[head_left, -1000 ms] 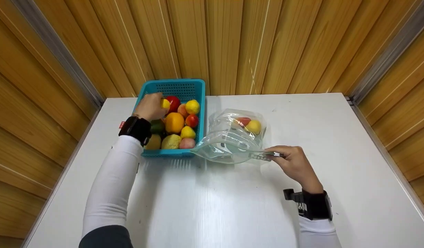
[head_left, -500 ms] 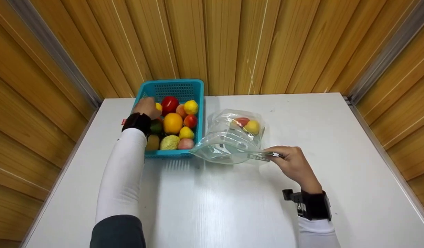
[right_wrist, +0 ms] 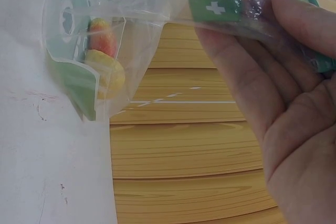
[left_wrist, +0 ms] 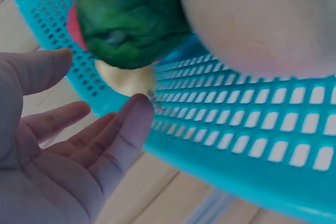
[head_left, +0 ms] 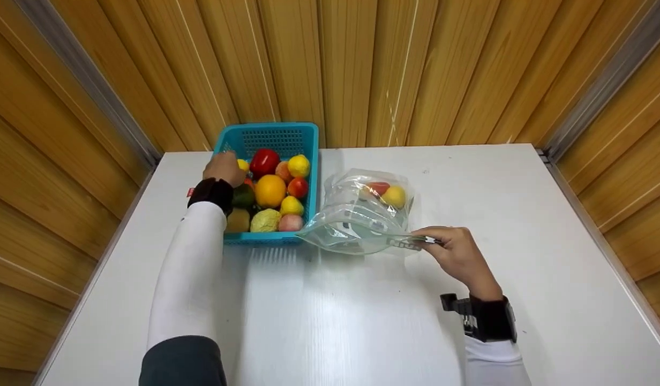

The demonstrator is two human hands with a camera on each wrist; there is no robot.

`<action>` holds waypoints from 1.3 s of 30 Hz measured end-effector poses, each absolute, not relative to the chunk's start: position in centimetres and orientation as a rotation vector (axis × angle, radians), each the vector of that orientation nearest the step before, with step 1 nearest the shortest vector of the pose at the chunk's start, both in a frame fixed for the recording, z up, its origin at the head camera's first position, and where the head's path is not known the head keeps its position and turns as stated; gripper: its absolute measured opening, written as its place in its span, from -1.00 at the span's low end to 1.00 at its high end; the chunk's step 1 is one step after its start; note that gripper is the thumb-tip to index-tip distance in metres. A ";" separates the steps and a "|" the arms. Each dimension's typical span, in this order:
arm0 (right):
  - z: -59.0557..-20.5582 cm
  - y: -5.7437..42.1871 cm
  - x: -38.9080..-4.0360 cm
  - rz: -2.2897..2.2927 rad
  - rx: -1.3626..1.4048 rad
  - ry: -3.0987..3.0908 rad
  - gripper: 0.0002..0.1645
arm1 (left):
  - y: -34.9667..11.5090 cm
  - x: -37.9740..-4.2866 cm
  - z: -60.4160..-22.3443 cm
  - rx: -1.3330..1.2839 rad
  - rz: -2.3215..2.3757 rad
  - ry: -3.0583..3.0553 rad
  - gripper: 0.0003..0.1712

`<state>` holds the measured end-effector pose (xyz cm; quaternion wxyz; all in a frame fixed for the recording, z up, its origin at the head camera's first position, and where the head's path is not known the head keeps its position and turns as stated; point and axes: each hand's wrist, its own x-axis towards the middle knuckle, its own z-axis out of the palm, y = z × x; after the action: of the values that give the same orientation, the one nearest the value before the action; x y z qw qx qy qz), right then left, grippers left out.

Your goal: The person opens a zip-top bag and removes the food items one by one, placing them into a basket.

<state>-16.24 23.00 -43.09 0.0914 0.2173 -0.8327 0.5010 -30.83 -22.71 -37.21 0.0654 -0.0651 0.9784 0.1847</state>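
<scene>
My left hand point(head_left: 224, 167) reaches into the left side of a teal plastic basket point(head_left: 312, 140) of fruit. In the left wrist view its thumb and fingers stand apart with nothing between them, close to a dark green fruit point(left_wrist: 131, 19) and the basket's slotted wall. A yellow fruit point(head_left: 243, 165) lies just right of this hand in the head view. With thumb and fingers, my right hand point(head_left: 458, 254) pinches the right end of a clear zip bag's mouth point(head_left: 357, 247). The bag lies with its mouth gaping, and a red-and-yellow fruit point(right_wrist: 102, 38) and a yellow fruit point(right_wrist: 106, 73) are inside it.
Other fruit in the basket includes a large orange point(head_left: 270, 191), a red fruit point(head_left: 265, 162), a lemon-like yellow fruit point(head_left: 298, 166) and a bumpy pale-green one point(head_left: 265, 220). Basket and bag stand side by side on a white table point(head_left: 319, 321). Wood-patterned panels point(head_left: 346, 69) enclose its back and sides.
My left hand has shifted left within the basket, and the yellow fruit beside it now lies farther left, apart from the red one. The right hand and bag have stayed put.
</scene>
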 end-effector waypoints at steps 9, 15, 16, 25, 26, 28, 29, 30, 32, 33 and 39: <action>-43.1 23.0 -16.2 1.469 0.665 -2.474 -0.77 | -19.0 -29.8 -35.1 0.021 0.741 2.908 -0.45; -43.0 22.9 -16.2 1.490 0.677 -2.464 -0.77 | -16.5 -28.5 -34.4 0.220 0.760 2.927 -0.47; -43.0 22.9 -16.2 1.490 0.678 -2.464 -0.76 | -16.1 -28.2 -34.4 0.257 0.777 2.928 -0.48; -43.1 22.8 -16.2 1.475 0.678 -2.444 -0.75 | -11.6 -23.5 -33.9 0.646 0.971 2.941 -0.56; -43.2 22.8 -16.2 1.471 0.677 -2.444 -0.75 | -11.1 -22.7 -33.8 0.702 0.984 2.939 -0.57; -43.3 22.7 -16.3 1.467 0.676 -2.440 -0.74 | -10.2 -21.2 -33.7 0.815 1.013 2.924 -0.60; -43.4 22.7 -16.3 1.465 0.676 -2.437 -0.74 | -9.7 -20.4 -33.6 0.862 1.029 2.913 -0.61; -43.4 22.7 -16.4 1.463 0.676 -2.432 -0.74 | -9.3 -19.6 -33.6 0.908 1.043 2.900 -0.63; -43.4 22.7 -16.4 1.471 0.683 -2.422 -0.73 | -8.5 -18.0 -33.5 1.007 1.059 2.876 -0.66; -43.4 22.7 -16.3 1.474 0.686 -2.416 -0.73 | -8.1 -17.3 -33.5 1.057 1.065 2.855 -0.69; -43.3 22.7 -16.3 1.466 0.695 -2.408 -0.74 | -6.1 -14.2 -34.5 1.257 0.876 2.752 -0.78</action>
<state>-16.31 22.69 -43.31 0.1187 0.2378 -0.8234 0.5013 -14.24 -6.05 -34.49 -0.0041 0.3989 0.8737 0.2782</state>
